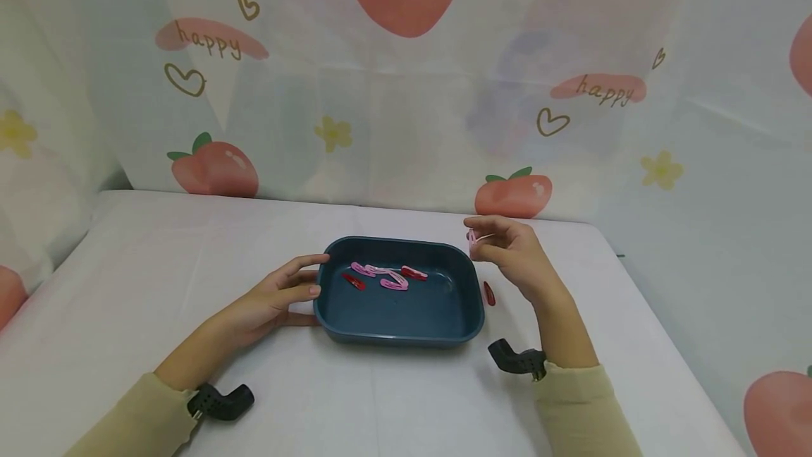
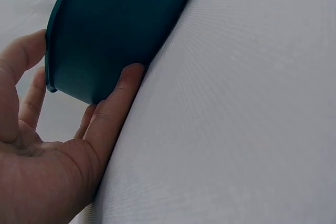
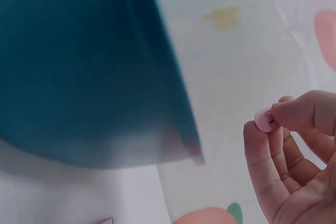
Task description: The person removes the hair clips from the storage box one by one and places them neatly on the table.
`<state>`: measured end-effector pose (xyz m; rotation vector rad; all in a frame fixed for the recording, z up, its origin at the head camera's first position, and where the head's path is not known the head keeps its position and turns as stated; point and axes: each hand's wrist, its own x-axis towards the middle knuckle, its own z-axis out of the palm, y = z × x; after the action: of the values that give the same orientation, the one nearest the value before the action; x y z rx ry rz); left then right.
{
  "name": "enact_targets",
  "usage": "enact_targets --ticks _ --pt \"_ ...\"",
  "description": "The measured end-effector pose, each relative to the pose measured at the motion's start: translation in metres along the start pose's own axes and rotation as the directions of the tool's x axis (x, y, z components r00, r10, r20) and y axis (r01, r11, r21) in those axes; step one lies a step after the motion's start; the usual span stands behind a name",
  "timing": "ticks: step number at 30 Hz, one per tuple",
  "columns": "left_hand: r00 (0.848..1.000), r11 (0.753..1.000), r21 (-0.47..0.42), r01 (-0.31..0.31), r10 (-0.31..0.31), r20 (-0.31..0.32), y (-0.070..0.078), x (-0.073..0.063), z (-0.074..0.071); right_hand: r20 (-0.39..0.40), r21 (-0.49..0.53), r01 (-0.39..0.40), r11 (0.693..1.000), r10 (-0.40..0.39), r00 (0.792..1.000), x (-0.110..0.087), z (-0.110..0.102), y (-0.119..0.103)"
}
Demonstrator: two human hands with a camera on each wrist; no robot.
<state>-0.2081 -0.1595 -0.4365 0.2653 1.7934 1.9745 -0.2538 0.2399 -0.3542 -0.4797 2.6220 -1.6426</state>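
Note:
A dark blue-green rectangular basin [image 1: 406, 323] stands on the table. In it lie several snap hair clips: pink ones such as this pink clip [image 1: 394, 285], and red ones such as this red clip [image 1: 353, 281]. My left hand [image 1: 273, 302] touches the basin's left end with fairly straight fingers, seen against its outer wall in the left wrist view. Beyond the right rim, my right hand [image 1: 517, 256] pinches a pink hair clip [image 1: 472, 242] between thumb and fingers. Only one rounded end of that held clip [image 3: 264, 120] shows in the right wrist view.
Just right of the basin, a red hair clip [image 1: 489, 293] lies on the white tablecloth [image 1: 285, 386]. Behind the table hangs a fabric backdrop [image 1: 406, 132] printed with peaches, hearts and flowers. Each wrist carries a black camera mount [image 1: 517, 358].

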Motion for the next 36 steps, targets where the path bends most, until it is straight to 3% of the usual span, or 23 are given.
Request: enact_targets --ticks 18,28,36 --pt "1.0 1.0 -0.006 0.002 -0.002 0.001 0.001 0.0 0.0 -0.033 -0.029 -0.103 0.994 0.102 0.994 0.003 -0.012 0.023" --pt "1.0 1.0 -0.007 -0.004 0.004 0.007 0.0 0.0 0.0 -0.026 -0.11 -0.194 0.975 0.193 0.981 0.004 -0.015 0.035" --pt "1.0 1.0 0.002 -0.003 0.003 0.0 0.0 0.0 0.0 0.02 -0.16 -0.284 0.945 0.29 0.957 0.003 -0.015 0.046"
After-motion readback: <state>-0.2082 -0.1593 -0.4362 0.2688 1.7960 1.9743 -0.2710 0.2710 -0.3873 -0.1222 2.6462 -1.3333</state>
